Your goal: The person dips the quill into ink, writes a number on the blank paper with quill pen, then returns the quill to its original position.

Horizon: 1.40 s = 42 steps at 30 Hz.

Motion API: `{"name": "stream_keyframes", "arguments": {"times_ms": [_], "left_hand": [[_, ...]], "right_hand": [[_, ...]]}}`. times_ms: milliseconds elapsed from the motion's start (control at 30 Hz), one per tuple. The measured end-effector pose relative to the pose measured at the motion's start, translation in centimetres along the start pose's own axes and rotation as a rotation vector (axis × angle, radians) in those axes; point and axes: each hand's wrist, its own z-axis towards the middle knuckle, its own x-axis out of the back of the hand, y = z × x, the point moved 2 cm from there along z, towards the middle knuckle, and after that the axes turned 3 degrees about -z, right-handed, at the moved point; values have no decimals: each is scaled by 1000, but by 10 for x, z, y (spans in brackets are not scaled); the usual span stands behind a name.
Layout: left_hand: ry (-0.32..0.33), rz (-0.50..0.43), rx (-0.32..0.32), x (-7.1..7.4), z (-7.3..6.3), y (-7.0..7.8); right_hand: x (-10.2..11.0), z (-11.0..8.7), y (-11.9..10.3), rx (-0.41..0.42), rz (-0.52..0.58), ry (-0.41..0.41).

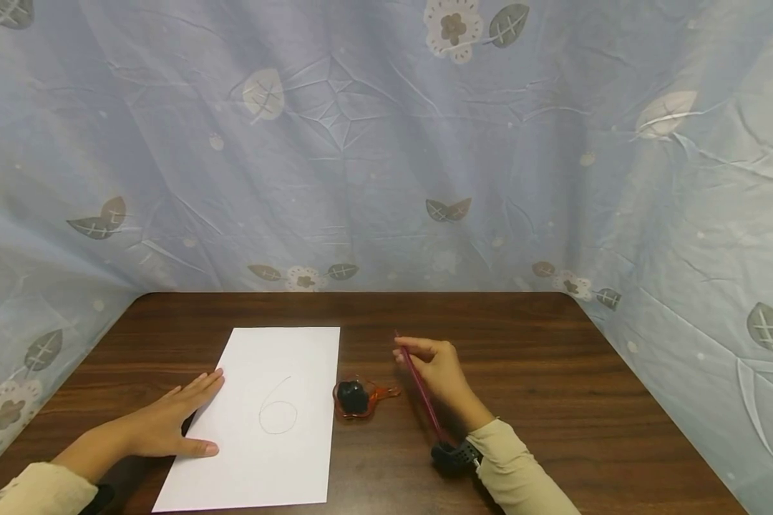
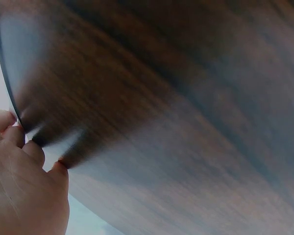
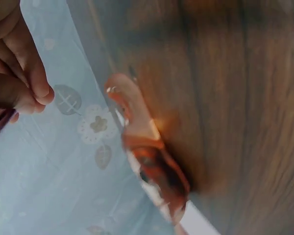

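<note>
A white sheet of paper (image 1: 309,357) lies on the table, with a thin "6" (image 1: 278,417) drawn on it. My left hand (image 1: 161,422) rests at the sheet's left edge, its fingers stretched out and the thumb spread on the paper. To the right of the sheet, my right hand (image 1: 443,372) pinches a long, thin dark-pink stick (image 1: 420,386) between thumb and fingers, held at a slant above the table. Between this hand and the paper sits a small see-through orange dish (image 1: 378,393) with a handle; a black substance (image 1: 352,396) fills its bowl.
The dark wooden table (image 1: 554,400) carries all of these things. A pale blue cloth (image 1: 386,157) with leaf and flower prints hangs behind the table and along its sides. A black device (image 1: 454,458) is strapped at my right wrist.
</note>
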Motion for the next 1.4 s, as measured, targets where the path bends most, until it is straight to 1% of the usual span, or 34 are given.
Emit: {"name": "stream_keyframes", "arguments": {"times_ms": [67,200,233,400,533,700,833,933,1100,1233,1400], "left_hand": [[0,0,3,-1,0,-1],[4,-1,5,0,0,-1],[3,-13,10,0,0,-1],[2,-20,9,1,0,-1],[-1,-25,10,1,0,-1],[-3,-18,15,0,-1,-2],[-1,0,0,0,-1,-2],[-3,-14,-9,0,-1,-3],[-9,-41,7,0,-1,-2],[-9,-43,12,0,0,-2],[-11,-41,14,1,-1,-3]], "right_hand": [[2,1,0,-38,83,-15],[5,1,-1,-95,174,-39],[5,1,-1,-113,200,-47],[6,-1,0,-194,354,-87],[6,-2,2,-248,432,-94],[6,-3,6,-319,448,-71],[6,-5,7,-377,474,-44],[7,-5,6,-407,499,-33],[6,-5,6,-465,515,-33],[6,-7,6,-507,494,-60],[5,-11,4,-517,437,-142]]}}
